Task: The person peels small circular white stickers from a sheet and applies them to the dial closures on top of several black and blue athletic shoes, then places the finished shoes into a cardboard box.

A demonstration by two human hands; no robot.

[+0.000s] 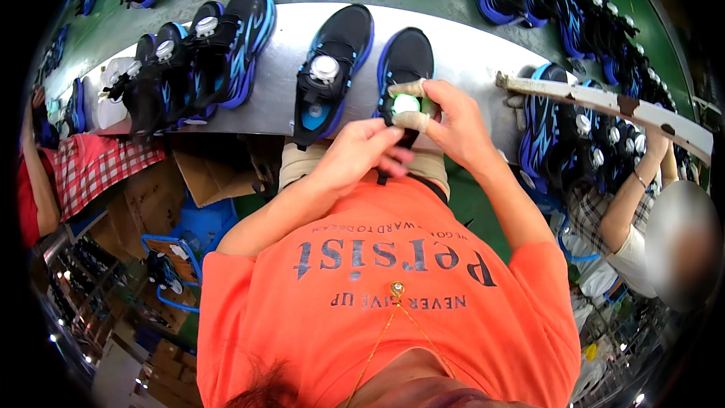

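Note:
A black and blue sneaker [406, 57] lies on the grey conveyor belt [461, 49] right in front of me. My right hand [445, 117], with tape on thumb and forefinger, pinches the round white dial [405, 103] on the shoe's tongue. My left hand [361, 153] holds the shoe's near end, fingers curled on a black strap just below the dial. A second sneaker of the same kind [336, 60], with its own round dial, lies to the left, untouched.
Several more black and blue sneakers [204, 53] stand on the belt at left and along the far belt. A person in a checked shirt [94, 166] works at left, another person [634, 204] at right beside a shoe rack [574, 136]. Cardboard boxes [204, 174] sit below.

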